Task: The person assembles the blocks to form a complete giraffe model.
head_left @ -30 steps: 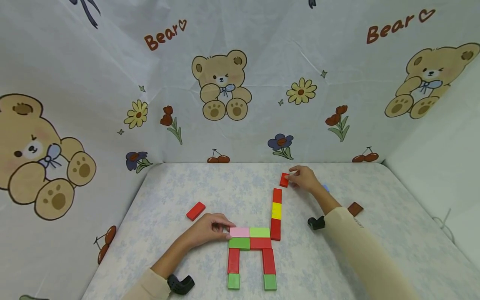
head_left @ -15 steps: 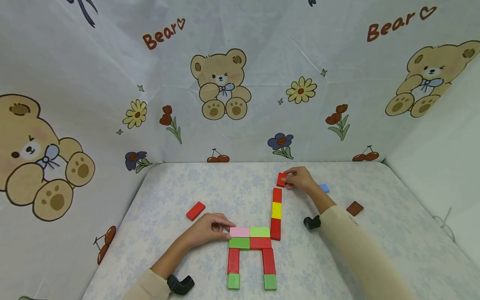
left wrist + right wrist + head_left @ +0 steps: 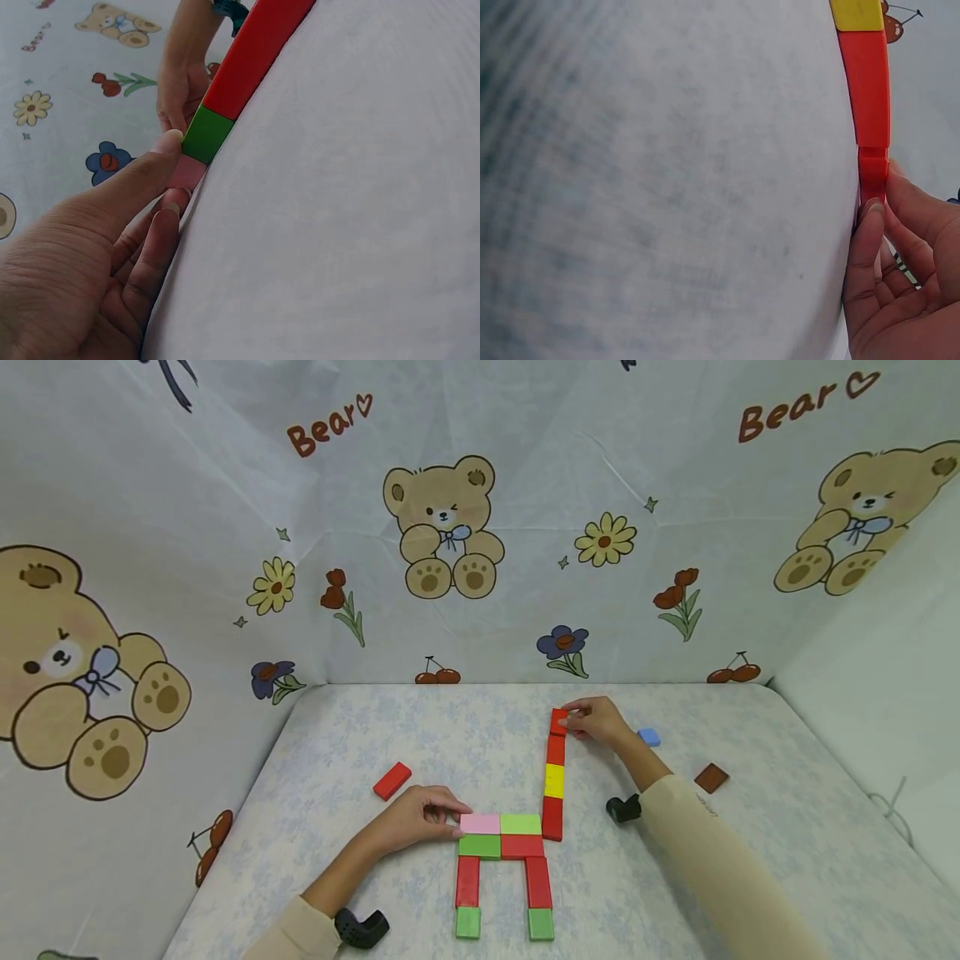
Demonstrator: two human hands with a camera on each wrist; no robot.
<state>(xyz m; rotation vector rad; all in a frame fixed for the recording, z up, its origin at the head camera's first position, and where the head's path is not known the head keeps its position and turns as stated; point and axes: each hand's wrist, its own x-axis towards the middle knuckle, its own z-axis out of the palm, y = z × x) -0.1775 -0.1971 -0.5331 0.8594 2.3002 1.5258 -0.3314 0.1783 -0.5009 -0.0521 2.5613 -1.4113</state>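
My right grip (image 3: 597,722) pinched the red end block (image 3: 557,718), my left grip (image 3: 422,815) the pink block (image 3: 481,824). Judged both light, stiff, slick; best held by opposite sides. The red end block capped the far end of the red-and-yellow row (image 3: 554,782) on the bench (image 3: 450,739).

In my column there are a small red rectangular block (image 3: 558,720), a second red rectangular block (image 3: 556,749), a yellow rectangular block (image 3: 553,781) and a long red rectangular block (image 3: 552,819). Other flat blocks also have plain colours: a pink rectangular block (image 3: 480,824), a lime-green rectangular block (image 3: 520,824), a deeper green rectangular block (image 3: 480,847), a small blue block (image 3: 649,737) and a brown rectangular block (image 3: 712,777). My long fabric sleeves (image 3: 720,860) are cream. The pale table surface (image 3: 375,722) has a faint blue-grey blotchy pattern, and the white fabric sheet (image 3: 540,427) carries tan bears (image 3: 442,493) with blue bows (image 3: 460,533), yellow flowers (image 3: 605,540) and red-brown cherries (image 3: 447,676).
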